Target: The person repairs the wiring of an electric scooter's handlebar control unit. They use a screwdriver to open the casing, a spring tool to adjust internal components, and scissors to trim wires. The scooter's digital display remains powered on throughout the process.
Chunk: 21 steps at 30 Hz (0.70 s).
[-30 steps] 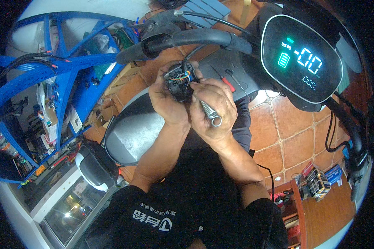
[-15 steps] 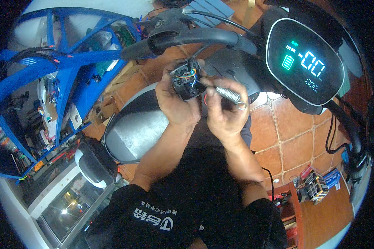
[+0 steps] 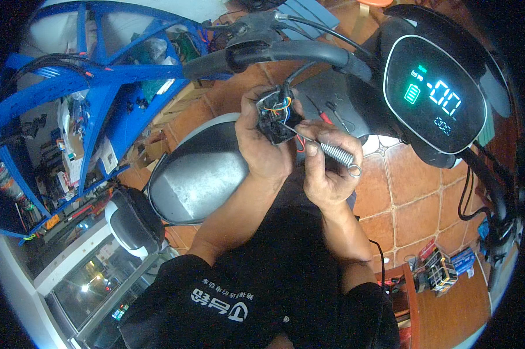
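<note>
- L hand [image 3: 262, 152]: fingers curled round an open blk housing [image 3: 268, 123], held up in front of the body, coloured wires [image 3: 283, 105] showing inside.
- R hand [image 3: 331, 177]: thumb & fingers pinched narrow on a thin tool [image 3: 337, 154] w/ a coiled spring end; tip over housing, contact unclear.
- Just beyond: blk handlebar [image 3: 300, 51], lit display [image 3: 434, 93] to R.
- Lower: red-handled tool [image 3: 325, 118] nr near edge of dk grey panel [image 3: 332, 87]; blk seat [image 3: 201, 168] to L.
- Farther: orange floor tiles [image 3: 414, 180]; blue shelving [image 3: 111, 139] far L.
</note>
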Each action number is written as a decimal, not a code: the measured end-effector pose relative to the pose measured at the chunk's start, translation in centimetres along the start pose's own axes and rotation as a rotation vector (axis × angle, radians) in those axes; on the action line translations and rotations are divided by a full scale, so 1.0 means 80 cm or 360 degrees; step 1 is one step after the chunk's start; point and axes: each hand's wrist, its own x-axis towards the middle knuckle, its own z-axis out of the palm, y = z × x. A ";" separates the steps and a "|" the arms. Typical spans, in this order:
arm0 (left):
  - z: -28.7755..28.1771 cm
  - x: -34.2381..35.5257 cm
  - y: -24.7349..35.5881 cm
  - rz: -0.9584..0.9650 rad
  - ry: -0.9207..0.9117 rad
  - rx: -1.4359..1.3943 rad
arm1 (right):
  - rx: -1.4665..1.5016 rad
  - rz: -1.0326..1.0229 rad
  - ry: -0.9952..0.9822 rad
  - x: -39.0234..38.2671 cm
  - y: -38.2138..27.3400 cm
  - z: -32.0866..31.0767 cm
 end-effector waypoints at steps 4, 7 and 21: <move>-0.003 0.002 0.000 0.0002 -0.0014 0.0059 | 0.0001 0.0029 -0.0022 0.001 -0.001 -0.001; -0.004 0.001 0.000 -0.0001 -0.0090 0.0094 | 0.0016 0.0074 0.0064 0.001 0.001 -0.001; -0.015 0.004 -0.004 0.0046 -0.0213 0.0002 | 0.0181 0.0359 0.0107 0.003 0.003 -0.002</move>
